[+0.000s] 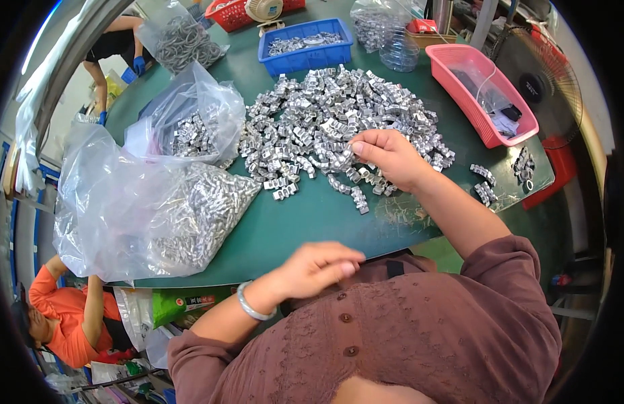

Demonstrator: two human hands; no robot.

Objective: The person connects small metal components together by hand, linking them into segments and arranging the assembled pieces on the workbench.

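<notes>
A wide heap of small silvery metal pieces covers the middle of the green table, many of them joined in short ridged strips. At its near side my right hand reaches in, thumb and forefinger pinched on a strip of metal pieces; the fingertips partly hide it. My left hand hovers by the table's front edge, in front of my body. Its fingers stretch to the right, slightly blurred, with nothing visible in them. A few loose strips lie between the heap and my hands.
Clear plastic bags of metal parts stand on the left. A blue bin sits behind the heap, a pink basket on the right beside a fan. More strips lie right. Two other people are at the left.
</notes>
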